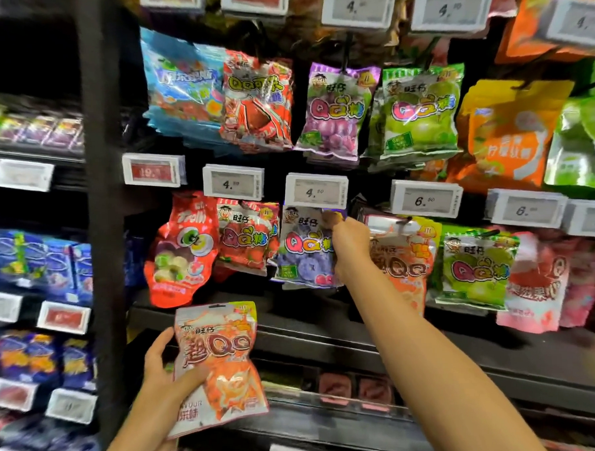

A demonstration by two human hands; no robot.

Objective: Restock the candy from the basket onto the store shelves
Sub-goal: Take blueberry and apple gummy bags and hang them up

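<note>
Nearest, low left: left hand (166, 371) is gripping an orange-and-white candy bag (221, 366), thumb curling across the front, fingers wrapping the left edge, bag held upright in front of the dark lower shelf edge (326, 329). Farther in, right hand (349, 247) is reaching up to the lower hanging row, fingers pinching the top right corner of a blue-purple candy bag (305, 248) that is hanging just under a price tag (317, 191) reading 4. Just right of that hand, matching orange bags (405, 258) are hanging under a 6.50 tag (425, 199). Green bags (476, 269) are hanging farther right. Left of the blue bag, red strawberry bags (246, 237) are hanging. Far upper row is showing purple (332, 112) and green (420, 109) bags. Basket is not showing.
</note>
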